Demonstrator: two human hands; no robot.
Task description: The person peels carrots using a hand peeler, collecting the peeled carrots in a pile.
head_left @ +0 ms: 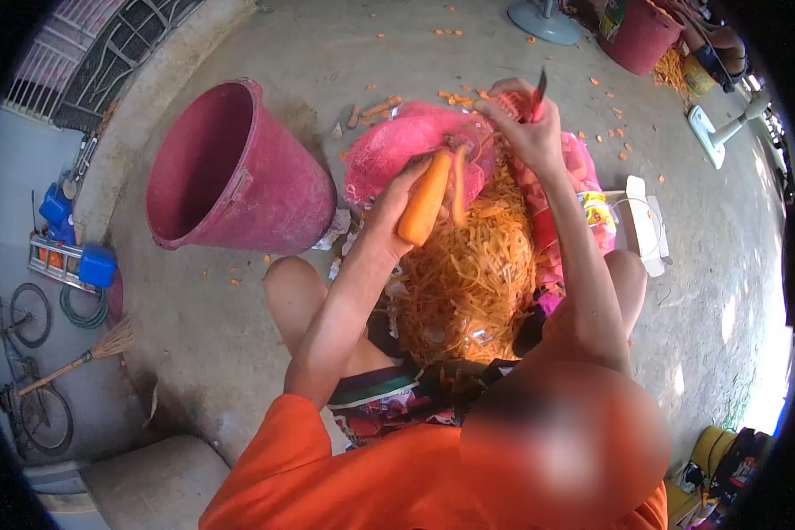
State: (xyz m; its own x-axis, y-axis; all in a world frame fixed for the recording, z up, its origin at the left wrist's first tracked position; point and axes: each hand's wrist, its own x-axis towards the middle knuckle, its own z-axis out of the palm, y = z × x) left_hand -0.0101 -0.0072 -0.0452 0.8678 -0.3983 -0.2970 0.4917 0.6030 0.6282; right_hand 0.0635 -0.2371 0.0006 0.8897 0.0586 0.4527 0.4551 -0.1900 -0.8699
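Note:
My left hand is wrapped round a thick orange carrot, tilted with one end toward me. A thin strip of peel hangs in the air just right of the carrot, slightly blurred. Farther up and to the right, my right hand grips a red peeling tool whose dark pointed end sticks up; the fingers partly hide it. Below both hands, between my legs, lies a large heap of carrot peelings. A pink mesh sack sits behind the carrot.
On the left a big maroon bucket leans on its side toward the wall. Pink sacking with a printed label and a white box-like piece lie at right. Whole carrots and scraps are scattered on the concrete floor.

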